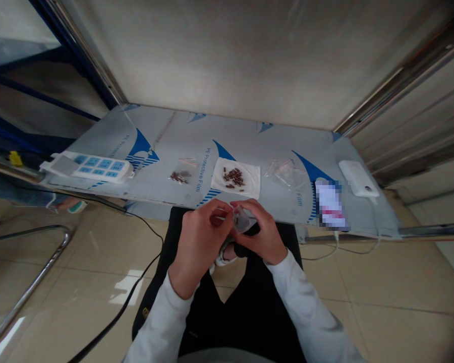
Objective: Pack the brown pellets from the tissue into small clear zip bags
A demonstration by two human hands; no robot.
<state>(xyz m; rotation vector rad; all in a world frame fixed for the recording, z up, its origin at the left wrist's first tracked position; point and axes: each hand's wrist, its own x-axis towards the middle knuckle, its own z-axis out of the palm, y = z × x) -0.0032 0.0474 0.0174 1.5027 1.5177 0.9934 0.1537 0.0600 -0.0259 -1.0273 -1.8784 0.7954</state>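
Note:
Over my lap, just off the table's near edge, a small clear plastic bag (pixel 242 221) is between my two hands. My left hand (pixel 201 233) is closed, its fingertips pinching the bag's left side near the mouth. My right hand (pixel 264 232) grips the bag from the right, thumb and fingers curled around it. Beyond them a square white sheet (pixel 253 189) bears a heap of small dark brown cylindrical pieces (pixel 234 177). To its left lies a clear bag (pixel 183 169) with several similar brown pieces inside. On the right are several flat clear bags (pixel 286 174).
The film-covered metal table (pixel 166 136) stands against a pale wall. On its left is a white power strip (pixel 98 169); on its right a phone (pixel 330 204) and a white power bank (pixel 357 177) with cables. A black cable (pixel 126 297) and chrome chair frame (pixel 41 287) are at lower left.

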